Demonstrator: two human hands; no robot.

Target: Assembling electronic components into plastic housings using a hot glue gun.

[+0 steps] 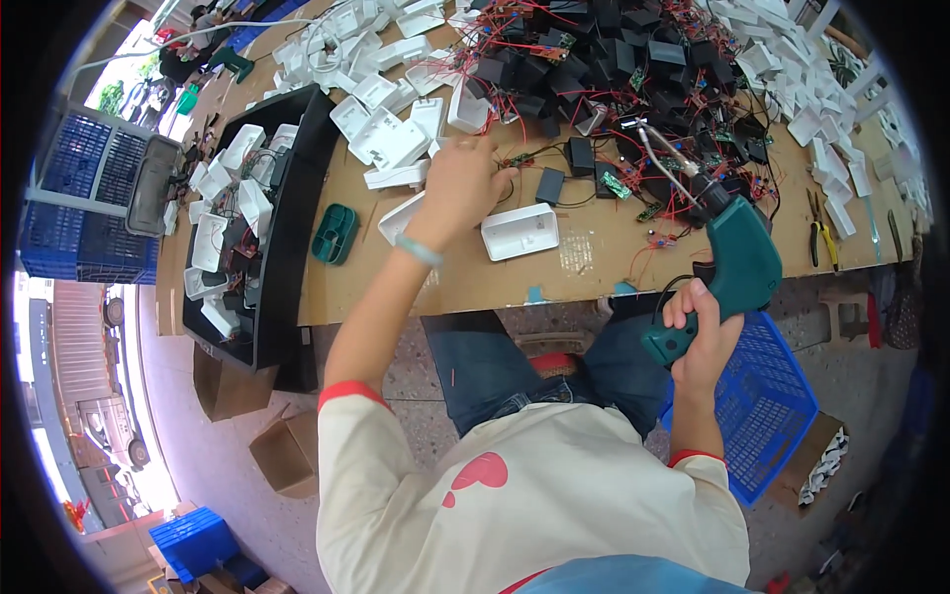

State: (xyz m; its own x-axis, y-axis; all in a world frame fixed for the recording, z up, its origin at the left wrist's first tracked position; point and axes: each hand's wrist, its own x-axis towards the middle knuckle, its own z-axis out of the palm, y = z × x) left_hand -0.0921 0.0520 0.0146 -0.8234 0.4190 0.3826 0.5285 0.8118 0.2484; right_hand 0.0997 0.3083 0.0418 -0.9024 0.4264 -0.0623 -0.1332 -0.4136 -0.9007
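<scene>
My right hand [705, 342] is wrapped round the handle of a dark green soldering gun [744, 252]. Its metal tip [648, 134] points away from me, over a heap of black boxes and red wires. At the far left of the bench my left hand [463, 186] reaches down beside white plastic cases [394, 141]. Its fingers are curled, and whatever they hold is hidden under the hand. An open white case [520, 233] lies right of my left wrist. Just beyond it, a small black box [550, 186] with wires rests on the cardboard-covered bench [604, 259].
A long black bin [315, 188] of white cases and wired parts stands at the left, beside a small green tray [335, 235]. Yellow-handled pliers [823, 243] lie at the right. More white cases [782, 74] pile up there. A blue crate [757, 406] sits below the bench edge.
</scene>
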